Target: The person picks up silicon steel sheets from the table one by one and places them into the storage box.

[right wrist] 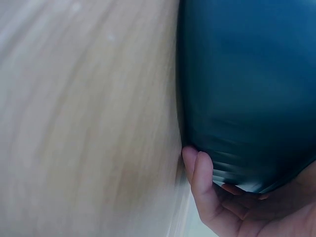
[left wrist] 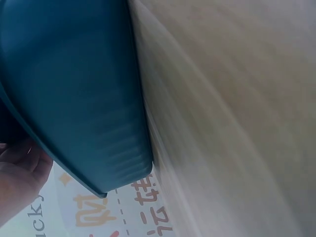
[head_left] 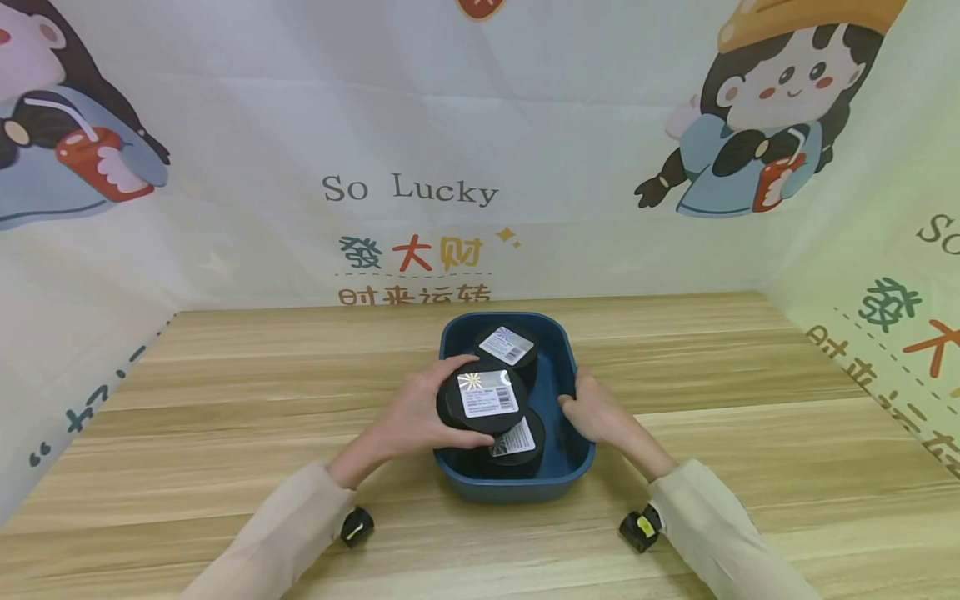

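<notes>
A deep blue plastic bin (head_left: 517, 490) stands on the table. My left hand (head_left: 423, 412) grips a round black container (head_left: 487, 402) with a white label on top, thumb on its near side and fingers round its far side, at the bin's left part. Two more black round containers lie in the bin: one at the back (head_left: 507, 344), one at the front (head_left: 517, 446), partly covered by the held one. My right hand (head_left: 597, 408) holds the bin's right wall, thumb over the rim. In the right wrist view, its fingers (right wrist: 202, 173) press against the bin's outer side.
The wood-grain table (head_left: 262, 392) runs out on both sides of the bin. A printed cloth (head_left: 570, 167) with cartoon figures and lettering hangs behind and at the sides. Small black cameras (head_left: 357, 527) are worn at both wrists.
</notes>
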{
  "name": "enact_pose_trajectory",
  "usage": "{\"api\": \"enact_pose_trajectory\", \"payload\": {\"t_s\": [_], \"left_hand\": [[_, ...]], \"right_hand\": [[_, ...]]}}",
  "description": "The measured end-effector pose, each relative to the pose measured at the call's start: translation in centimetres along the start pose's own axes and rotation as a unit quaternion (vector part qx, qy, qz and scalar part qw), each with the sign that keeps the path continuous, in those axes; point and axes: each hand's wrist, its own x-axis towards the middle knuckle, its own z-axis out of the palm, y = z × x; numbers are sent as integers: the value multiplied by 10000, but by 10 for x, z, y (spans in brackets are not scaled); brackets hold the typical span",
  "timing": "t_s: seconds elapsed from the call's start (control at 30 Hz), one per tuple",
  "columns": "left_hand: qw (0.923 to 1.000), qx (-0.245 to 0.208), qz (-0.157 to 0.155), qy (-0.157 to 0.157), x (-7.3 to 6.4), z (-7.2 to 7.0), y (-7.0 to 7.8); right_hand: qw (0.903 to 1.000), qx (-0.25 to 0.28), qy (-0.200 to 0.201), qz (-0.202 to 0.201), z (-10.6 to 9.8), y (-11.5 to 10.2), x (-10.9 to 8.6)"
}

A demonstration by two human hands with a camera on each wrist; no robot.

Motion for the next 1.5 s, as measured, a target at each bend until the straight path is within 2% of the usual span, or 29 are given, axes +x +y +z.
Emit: {"api": "enact_pose_trajectory", "payload": {"t_s": [0.7, 0.8, 1.13, 1.5], "left_hand": [[9976, 377, 413, -403, 6, 12, 2], [9969, 485, 384, -493, 5, 13, 3], [9939, 788, -41, -771, 6, 12, 7], [9906, 1013, 97, -915, 7, 15, 9]], "right_hand": [[10000, -2, 88, -33, 0, -1, -1], [10000, -4, 82, -10, 0, 0, -1], [10000, 21, 46, -15, 0, 0, -1], [10000, 22, 13, 9, 0, -1, -1]]}}
